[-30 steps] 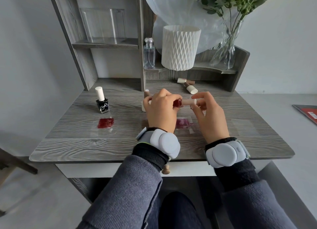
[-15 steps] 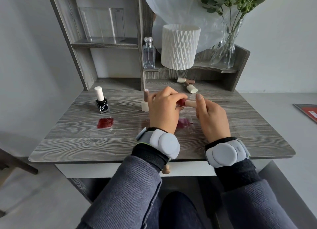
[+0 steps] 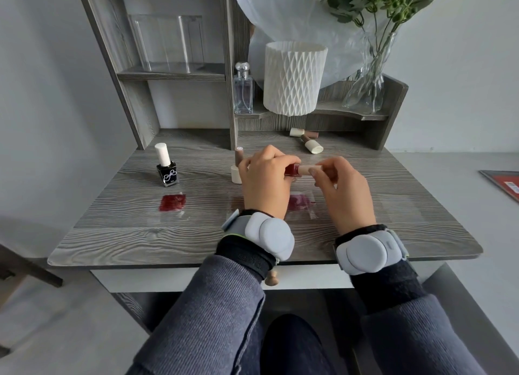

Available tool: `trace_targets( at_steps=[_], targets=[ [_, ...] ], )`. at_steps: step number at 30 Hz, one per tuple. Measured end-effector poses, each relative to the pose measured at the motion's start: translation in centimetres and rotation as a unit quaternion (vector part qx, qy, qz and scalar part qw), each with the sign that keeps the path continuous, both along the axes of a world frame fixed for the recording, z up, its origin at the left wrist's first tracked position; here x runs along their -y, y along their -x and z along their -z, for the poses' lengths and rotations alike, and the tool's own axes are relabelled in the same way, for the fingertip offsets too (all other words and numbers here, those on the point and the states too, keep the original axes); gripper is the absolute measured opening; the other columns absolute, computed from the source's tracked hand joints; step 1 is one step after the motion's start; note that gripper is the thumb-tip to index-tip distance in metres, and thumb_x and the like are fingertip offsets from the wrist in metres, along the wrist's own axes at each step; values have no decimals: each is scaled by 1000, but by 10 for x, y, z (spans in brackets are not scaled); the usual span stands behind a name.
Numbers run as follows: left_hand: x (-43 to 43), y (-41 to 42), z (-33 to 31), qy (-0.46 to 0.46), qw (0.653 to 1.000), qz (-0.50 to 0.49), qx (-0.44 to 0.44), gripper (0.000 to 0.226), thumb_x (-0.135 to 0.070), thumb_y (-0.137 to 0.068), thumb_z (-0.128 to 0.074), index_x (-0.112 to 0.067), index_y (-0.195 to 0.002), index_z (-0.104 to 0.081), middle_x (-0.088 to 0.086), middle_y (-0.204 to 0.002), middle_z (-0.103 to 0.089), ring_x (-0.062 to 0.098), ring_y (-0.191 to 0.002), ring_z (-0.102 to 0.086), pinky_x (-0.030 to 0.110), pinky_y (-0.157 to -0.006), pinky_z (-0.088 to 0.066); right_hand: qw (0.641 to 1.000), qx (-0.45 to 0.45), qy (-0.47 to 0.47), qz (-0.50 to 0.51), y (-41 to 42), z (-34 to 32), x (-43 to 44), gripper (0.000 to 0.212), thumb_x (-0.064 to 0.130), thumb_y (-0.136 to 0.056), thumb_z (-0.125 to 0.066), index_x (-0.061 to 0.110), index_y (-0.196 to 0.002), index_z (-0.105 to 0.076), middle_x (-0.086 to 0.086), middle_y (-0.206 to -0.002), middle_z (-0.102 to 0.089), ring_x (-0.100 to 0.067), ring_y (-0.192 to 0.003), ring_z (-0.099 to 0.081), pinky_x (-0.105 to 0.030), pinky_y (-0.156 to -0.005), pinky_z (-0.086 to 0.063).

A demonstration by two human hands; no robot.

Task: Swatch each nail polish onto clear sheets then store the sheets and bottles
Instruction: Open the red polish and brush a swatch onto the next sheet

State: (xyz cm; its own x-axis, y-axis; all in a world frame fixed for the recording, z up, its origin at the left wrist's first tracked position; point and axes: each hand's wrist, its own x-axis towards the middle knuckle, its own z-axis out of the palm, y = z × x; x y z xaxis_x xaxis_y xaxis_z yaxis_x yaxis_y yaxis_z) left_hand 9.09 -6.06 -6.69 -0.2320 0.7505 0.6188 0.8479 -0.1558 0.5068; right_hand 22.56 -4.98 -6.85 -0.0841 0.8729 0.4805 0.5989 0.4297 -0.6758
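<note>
The red bottle point(image 3: 293, 169) is held just above the middle of the table point(image 3: 140, 234), over a swatched sheet point(image 3: 300, 203). Its long axis runs left to right: the left hand point(image 3: 265, 183) wraps the glass end, and the cap point(image 3: 307, 170) points right into the right hand's point(image 3: 344, 195) pinch. Any twist turns about that axis, likely with the right hand working the cap, though fingers partly hide the joint, so I cannot tell whether the cap is fully seated.

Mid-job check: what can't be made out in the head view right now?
- Red polish bottle: mostly hidden by the left hand; how tightly the cap sits is unclear under the right hand.
- Middle swatch: partly behind both hands.
- Label on the black bottle: too small to read.
- Red item, right edge: cut off by the frame.
</note>
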Motion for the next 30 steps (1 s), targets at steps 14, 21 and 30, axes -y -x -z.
trace_targets(
  at_steps=[14,21,30],
  targets=[
    [-3,1,2,-26,999,46,8,34,-3,-68,-76,-23,-95,-74,-1,-87,-60,22,-85,-59,41,-83,-41,998,42,35,3,2,-4,4,36,48,-97,-38,18,-104,-56,3,-89,-63,-25,-84,-59,-50,-81,-47],
    [-3,0,1,-9,998,61,-5,28,-11,-70,-79,-23,-94,-74,-2,-86,-59,20,-80,-59,45,-80,-47,999,21,-16,-38,2,-5,4,13,23,-96,-56,13,-104,-57,18,-83,-58,-21,-82,-61,-40,-75,-48],
    [3,-5,-5,-17,998,60,-5,25,-13,-77,-75,-22,-100,-72,-1,-91,-60,22,-79,-59,36,-66,-48,998,-30,-53,-22,2,-8,7,18,26,-92,-63,14,-105,-61,11,-82,-61,-19,-76,-58,-41,-69,-48]
  ],
)
